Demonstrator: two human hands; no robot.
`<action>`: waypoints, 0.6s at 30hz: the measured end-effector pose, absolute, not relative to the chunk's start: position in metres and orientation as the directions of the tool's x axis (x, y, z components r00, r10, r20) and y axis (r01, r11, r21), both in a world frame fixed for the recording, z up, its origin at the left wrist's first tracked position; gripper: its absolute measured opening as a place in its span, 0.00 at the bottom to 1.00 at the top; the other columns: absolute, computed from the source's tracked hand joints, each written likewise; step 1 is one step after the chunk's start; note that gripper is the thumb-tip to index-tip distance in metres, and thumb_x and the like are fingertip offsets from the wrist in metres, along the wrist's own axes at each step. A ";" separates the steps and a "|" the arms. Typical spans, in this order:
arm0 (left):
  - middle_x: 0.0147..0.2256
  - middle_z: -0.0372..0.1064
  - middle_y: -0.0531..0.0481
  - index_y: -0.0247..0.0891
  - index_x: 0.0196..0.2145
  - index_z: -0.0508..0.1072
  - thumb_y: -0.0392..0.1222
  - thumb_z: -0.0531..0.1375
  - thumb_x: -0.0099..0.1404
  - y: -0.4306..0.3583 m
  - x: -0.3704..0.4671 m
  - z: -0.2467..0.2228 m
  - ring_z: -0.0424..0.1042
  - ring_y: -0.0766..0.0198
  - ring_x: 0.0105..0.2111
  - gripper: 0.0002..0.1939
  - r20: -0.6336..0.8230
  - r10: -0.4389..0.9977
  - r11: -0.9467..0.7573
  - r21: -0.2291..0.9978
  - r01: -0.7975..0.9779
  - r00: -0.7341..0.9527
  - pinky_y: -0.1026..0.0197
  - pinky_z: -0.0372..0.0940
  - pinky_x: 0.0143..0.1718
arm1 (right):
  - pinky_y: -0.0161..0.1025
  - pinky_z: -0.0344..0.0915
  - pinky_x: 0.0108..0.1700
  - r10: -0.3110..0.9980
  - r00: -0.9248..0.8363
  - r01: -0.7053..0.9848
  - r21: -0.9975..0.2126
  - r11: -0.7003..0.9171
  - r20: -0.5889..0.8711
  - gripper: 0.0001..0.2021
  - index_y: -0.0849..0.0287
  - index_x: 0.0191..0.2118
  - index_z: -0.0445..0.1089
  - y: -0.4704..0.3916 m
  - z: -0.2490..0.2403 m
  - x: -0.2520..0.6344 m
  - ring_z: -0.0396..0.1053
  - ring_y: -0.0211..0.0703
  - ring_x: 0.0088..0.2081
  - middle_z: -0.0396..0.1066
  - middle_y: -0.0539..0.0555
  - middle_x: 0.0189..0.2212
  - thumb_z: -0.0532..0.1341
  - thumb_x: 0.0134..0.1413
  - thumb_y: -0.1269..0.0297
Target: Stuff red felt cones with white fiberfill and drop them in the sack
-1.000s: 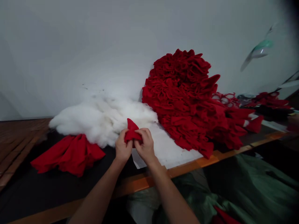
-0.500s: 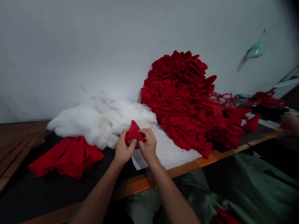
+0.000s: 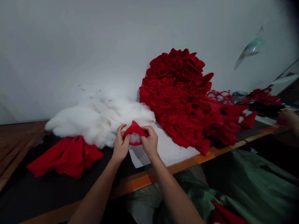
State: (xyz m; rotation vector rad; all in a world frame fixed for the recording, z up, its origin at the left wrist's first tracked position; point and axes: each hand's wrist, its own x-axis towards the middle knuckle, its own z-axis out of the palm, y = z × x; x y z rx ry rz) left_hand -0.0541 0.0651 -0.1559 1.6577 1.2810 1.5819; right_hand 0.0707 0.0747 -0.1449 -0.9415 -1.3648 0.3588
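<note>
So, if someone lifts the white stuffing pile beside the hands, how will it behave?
The stuffing looks fluffy and loose, so it is probably very light for its bulk. It would likely sag and pull apart in tufts, since its edges are wispy. It seems unlikely to roll or slip; strands may cling to the red cloth that it touches.

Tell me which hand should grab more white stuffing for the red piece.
Probably the left hand. It grips the red felt piece on the side next to the white stuffing pile. The right hand pinches the far side, over the white sheet.
</note>
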 end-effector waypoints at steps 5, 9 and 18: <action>0.42 0.67 0.47 0.38 0.45 0.63 0.32 0.52 0.54 0.063 -0.052 -0.163 0.67 0.62 0.42 0.19 0.622 0.780 -0.544 0.729 0.416 -0.070 0.60 0.61 0.43 | 0.41 0.60 0.47 0.768 0.020 0.148 -0.761 0.631 0.641 0.17 0.56 0.41 0.67 0.069 -0.150 0.078 0.64 0.42 0.43 0.66 0.52 0.39 0.57 0.41 0.74; 0.38 0.69 0.48 0.39 0.41 0.65 0.29 0.51 0.50 0.062 -0.055 -0.168 0.69 0.60 0.38 0.19 0.622 0.774 -0.470 0.688 0.553 -0.116 0.60 0.62 0.40 | 0.40 0.62 0.42 0.821 0.135 0.156 -0.830 0.536 0.555 0.16 0.58 0.36 0.68 0.067 -0.161 0.075 0.65 0.42 0.38 0.67 0.51 0.34 0.54 0.37 0.76; 0.33 0.67 0.50 0.39 0.40 0.61 0.40 0.58 0.52 0.062 -0.047 -0.163 0.68 0.64 0.32 0.17 0.524 0.840 -0.492 0.845 0.211 -0.137 0.63 0.62 0.34 | 0.36 0.62 0.34 0.865 0.290 -0.057 -0.895 0.443 0.409 0.08 0.59 0.31 0.65 0.071 -0.150 0.070 0.63 0.38 0.29 0.66 0.48 0.26 0.56 0.38 0.71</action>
